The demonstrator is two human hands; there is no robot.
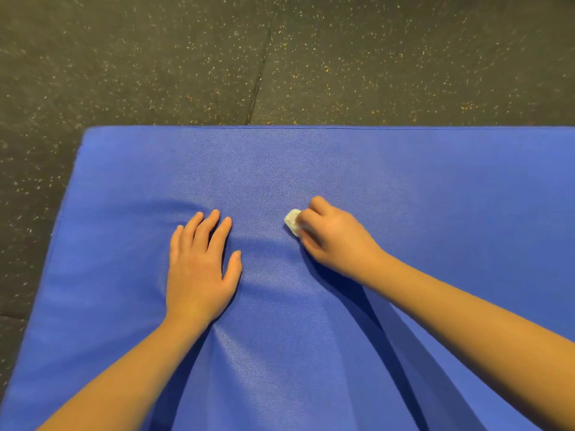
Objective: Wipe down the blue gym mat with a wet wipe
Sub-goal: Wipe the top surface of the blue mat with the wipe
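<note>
Nearest the camera, two bare forearms reach forward over the blue gym mat point(435, 197), which fills the lower part of the view and runs out of frame at the bottom and on the right. The left forearm point(124, 368) comes in from the lower left, the right forearm point(466, 312) from the lower right, and each casts a dark shadow on the vinyl beside it.

Farther out, the left hand point(199, 269) lies palm down on the mat, its fingers straight and slightly spread, the thumb out to the side, holding nothing. The mat's surface dips and wrinkles around it. To its right, apart from it, the right hand point(336, 241) has its fingers curled over a small crumpled white wet wipe point(292, 220) and presses it against the mat; only the wipe's left end shows past the fingertips. A strip of bare mat lies between the two hands.

Beyond the hands a broad band of open blue surface stretches to the mat's far edge, a straight seam line running across the view. The left edge slants outward toward the camera, meeting the far edge in a rounded corner at upper left.

Past both edges lies dark speckled rubber floor point(155, 57), with a joint line point(259, 79) running away from the far edge.
</note>
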